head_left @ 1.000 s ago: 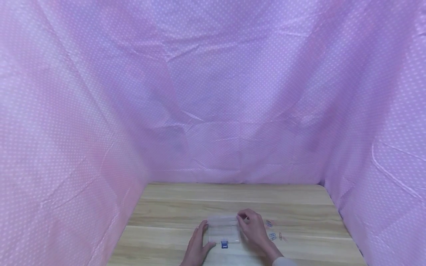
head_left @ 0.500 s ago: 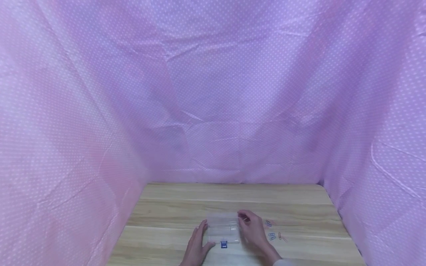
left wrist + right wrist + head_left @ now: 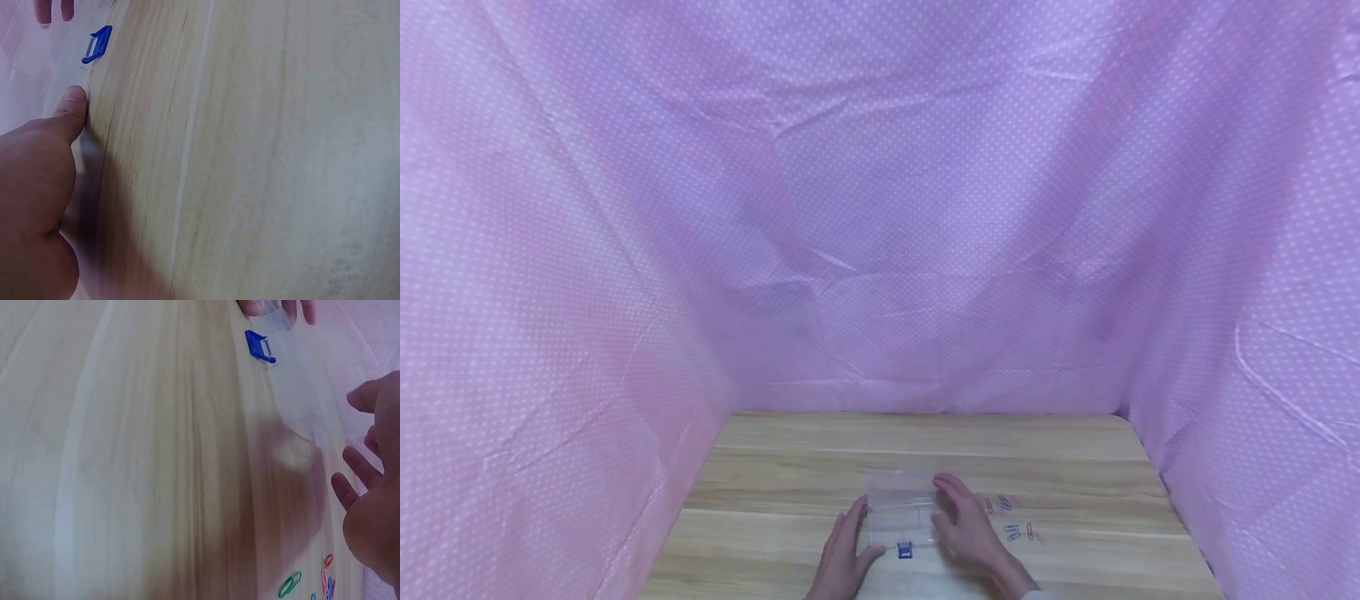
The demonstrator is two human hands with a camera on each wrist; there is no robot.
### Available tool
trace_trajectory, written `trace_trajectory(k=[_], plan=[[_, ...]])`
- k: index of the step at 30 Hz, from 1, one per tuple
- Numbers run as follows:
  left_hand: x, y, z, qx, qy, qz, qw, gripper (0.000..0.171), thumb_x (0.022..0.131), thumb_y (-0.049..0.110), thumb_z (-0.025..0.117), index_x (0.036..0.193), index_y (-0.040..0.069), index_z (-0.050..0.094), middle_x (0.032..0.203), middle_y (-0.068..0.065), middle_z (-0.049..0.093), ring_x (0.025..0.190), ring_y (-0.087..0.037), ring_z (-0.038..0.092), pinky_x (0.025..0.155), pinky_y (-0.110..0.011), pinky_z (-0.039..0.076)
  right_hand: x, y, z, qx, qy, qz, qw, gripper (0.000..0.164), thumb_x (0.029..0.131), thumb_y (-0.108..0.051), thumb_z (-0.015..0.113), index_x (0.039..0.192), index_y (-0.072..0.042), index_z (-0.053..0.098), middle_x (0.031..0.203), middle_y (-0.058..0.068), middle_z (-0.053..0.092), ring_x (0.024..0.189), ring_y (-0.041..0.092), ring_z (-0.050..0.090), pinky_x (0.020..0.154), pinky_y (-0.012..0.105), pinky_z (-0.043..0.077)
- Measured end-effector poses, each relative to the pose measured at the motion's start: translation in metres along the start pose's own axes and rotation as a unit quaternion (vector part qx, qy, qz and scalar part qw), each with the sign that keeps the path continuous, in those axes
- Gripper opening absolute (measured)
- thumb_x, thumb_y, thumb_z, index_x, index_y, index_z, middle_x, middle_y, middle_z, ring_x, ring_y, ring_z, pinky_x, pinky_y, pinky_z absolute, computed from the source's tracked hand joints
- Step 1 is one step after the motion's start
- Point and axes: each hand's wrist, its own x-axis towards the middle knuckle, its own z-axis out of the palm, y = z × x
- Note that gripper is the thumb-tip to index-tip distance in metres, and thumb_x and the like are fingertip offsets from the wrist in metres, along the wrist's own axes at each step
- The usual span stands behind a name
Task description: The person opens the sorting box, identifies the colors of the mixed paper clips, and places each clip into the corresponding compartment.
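A clear plastic box stands on the table in front of me, its see-through lid swung back behind it. At the front edge sits a blue latch. My left hand holds the box at its left side, the thumb on the front corner and the fingers along the side. Beside the right side is my right hand, its fingertips near the lid's right edge. In the right wrist view the fingers of that hand are loosely spread, with nothing between them.
Several coloured paper clips lie on the wood-grain table to the right of my right hand. A green paper clip shows low in the right wrist view. Pink dotted cloth walls the table at the back and sides.
The lid has tipped further back, away from me. My right fingers have let go of its edge and straightened. A red paper clip beside that hand has come into view. My left hand stays put.
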Motion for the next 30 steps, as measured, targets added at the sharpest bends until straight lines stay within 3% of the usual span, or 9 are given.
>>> trace_trajectory(k=[5, 10, 17, 30], plan=[[0.001, 0.0, 0.0, -0.001, 0.0, 0.001, 1.0, 0.087, 0.095, 0.039, 0.088, 0.167, 0.009, 0.049, 0.161, -0.018, 0.067, 0.153, -0.046, 0.059, 0.138, -0.07, 0.03, -0.004, 0.006, 0.0, -0.03, -0.027, -0.008, 0.999, 0.068, 0.104, -0.019, 0.077, 0.166, -0.004, 0.052, 0.185, 0.012, 0.038, 0.172, 0.042, 0.036, 0.141, 0.07, 0.025], [0.0, 0.002, -0.001, 0.007, -0.001, 0.004, 1.0, 0.08, 0.097, 0.04, 0.088, 0.162, 0.007, 0.056, 0.166, -0.025, 0.06, 0.156, -0.051, 0.054, 0.135, -0.072, 0.033, -0.007, 0.011, -0.001, -0.067, -0.036, -0.031, 0.997, 0.074, 0.103, -0.026, 0.078, 0.167, -0.003, 0.05, 0.185, 0.012, 0.037, 0.171, 0.042, 0.036, 0.141, 0.071, 0.026], [0.001, 0.003, -0.003, -0.015, -0.017, -0.013, 0.9996, 0.076, 0.096, 0.038, 0.088, 0.16, 0.007, 0.059, 0.169, -0.034, 0.053, 0.159, -0.056, 0.049, 0.135, -0.077, 0.03, -0.009, 0.017, 0.001, -0.105, -0.035, -0.065, 0.992, 0.079, 0.099, -0.031, 0.08, 0.167, -0.003, 0.05, 0.182, 0.017, 0.041, 0.167, 0.048, 0.041, 0.136, 0.078, 0.032], [-0.003, 0.0, 0.0, -0.02, -0.009, -0.013, 0.9997, 0.082, 0.097, 0.044, 0.088, 0.163, 0.008, 0.057, 0.171, -0.033, 0.05, 0.161, -0.063, 0.041, 0.133, -0.083, 0.031, -0.008, 0.022, 0.002, -0.133, -0.041, -0.057, 0.989, 0.085, 0.096, -0.047, 0.081, 0.165, -0.007, 0.054, 0.174, 0.017, 0.053, 0.162, 0.045, 0.049, 0.136, 0.073, 0.038]])
